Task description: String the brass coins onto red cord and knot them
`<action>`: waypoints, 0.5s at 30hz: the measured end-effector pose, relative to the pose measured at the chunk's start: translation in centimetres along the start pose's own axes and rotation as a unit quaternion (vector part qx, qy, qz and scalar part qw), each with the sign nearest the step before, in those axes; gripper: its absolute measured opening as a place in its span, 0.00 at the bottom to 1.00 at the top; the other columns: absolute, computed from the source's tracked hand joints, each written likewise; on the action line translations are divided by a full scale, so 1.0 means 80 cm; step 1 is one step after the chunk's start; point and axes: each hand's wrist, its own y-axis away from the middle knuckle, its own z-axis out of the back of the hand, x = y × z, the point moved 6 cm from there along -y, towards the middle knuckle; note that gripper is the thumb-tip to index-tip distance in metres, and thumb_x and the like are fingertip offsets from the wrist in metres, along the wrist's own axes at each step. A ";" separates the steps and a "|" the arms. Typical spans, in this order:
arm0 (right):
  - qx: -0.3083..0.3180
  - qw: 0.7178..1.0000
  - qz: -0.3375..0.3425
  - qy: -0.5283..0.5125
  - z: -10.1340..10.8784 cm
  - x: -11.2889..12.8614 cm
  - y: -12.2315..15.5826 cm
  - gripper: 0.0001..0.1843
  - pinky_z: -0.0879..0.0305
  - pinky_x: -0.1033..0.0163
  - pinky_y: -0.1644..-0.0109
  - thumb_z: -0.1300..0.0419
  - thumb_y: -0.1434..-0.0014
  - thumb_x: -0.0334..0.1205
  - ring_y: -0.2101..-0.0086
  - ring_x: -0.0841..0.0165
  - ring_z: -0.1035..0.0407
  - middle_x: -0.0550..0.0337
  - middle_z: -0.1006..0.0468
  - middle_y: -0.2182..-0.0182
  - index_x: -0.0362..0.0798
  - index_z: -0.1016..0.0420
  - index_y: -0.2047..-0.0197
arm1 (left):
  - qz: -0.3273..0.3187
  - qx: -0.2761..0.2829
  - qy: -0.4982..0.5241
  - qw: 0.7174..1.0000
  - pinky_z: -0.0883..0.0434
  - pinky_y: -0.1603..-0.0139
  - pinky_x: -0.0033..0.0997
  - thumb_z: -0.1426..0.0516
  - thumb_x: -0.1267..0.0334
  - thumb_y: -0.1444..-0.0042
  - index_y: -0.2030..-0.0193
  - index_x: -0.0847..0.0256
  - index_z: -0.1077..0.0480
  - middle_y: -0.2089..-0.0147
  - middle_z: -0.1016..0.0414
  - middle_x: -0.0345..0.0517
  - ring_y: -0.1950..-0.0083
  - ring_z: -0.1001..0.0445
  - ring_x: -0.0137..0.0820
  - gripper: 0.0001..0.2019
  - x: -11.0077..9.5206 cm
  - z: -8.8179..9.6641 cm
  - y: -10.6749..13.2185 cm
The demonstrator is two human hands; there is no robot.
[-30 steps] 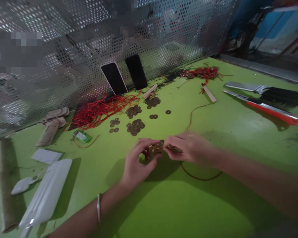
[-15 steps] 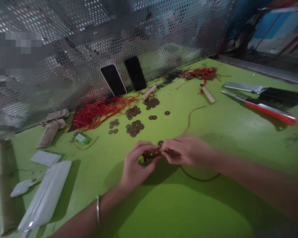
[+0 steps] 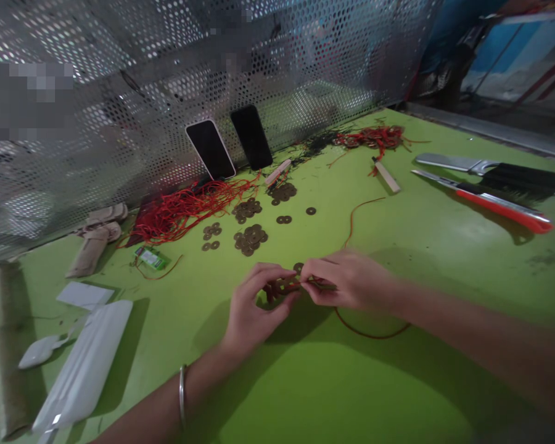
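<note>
My left hand (image 3: 259,308) curls around several round coins with holes, gripping them between thumb and fingers just above the green table. Close against it, my right hand (image 3: 346,280) pinches a red cord (image 3: 372,337) at the coins. The cord loops out below the right wrist, and another stretch runs up the table beyond that hand. One coin (image 3: 298,267) shows just behind the fingertips. Farther back lie piles of holed coins (image 3: 250,239), with a few loose ones near them. The fingers hide how the cord passes through the held coins.
A tangle of red cords (image 3: 185,209) lies left of two upright phones (image 3: 210,149) leaning on a perforated metal screen. Scissors with red handles (image 3: 504,206) and a black-handled tool (image 3: 527,179) lie at right. White plastic packaging (image 3: 86,364) is at left, beside a green packet (image 3: 150,257).
Almost nothing differs. Both hands keep the same place and grip, and the whole view has shifted very slightly.
</note>
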 end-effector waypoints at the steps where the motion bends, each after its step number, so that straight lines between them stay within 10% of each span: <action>1: 0.003 1.000 0.000 0.003 -0.001 0.000 0.000 0.04 0.46 0.74 0.81 0.48 0.40 0.32 0.82 0.78 0.37 0.65 0.27 0.79 0.44 0.33 0.65 | 0.001 0.000 -0.001 1.000 0.26 0.73 0.18 0.39 0.74 0.51 0.56 0.57 0.30 0.60 0.29 0.42 0.69 0.28 0.22 0.16 0.001 0.000 0.000; 10: 0.033 0.999 -0.015 0.014 -0.012 0.003 -0.005 0.05 0.48 0.73 0.82 0.49 0.40 0.31 0.82 0.78 0.38 0.64 0.27 0.80 0.44 0.33 0.66 | -0.016 -0.022 -0.038 0.999 0.26 0.66 0.22 0.42 0.71 0.45 0.56 0.57 0.30 0.61 0.28 0.42 0.66 0.29 0.23 0.10 0.000 0.012 -0.002; 15: 0.066 0.997 -0.024 0.009 -0.020 0.005 -0.008 0.04 0.47 0.73 0.79 0.47 0.41 0.30 0.81 0.79 0.37 0.66 0.27 0.79 0.45 0.33 0.67 | 0.029 -0.075 -0.212 0.974 0.27 0.63 0.29 0.48 0.66 0.41 0.54 0.60 0.31 0.59 0.28 0.45 0.64 0.29 0.28 0.10 0.033 0.046 -0.071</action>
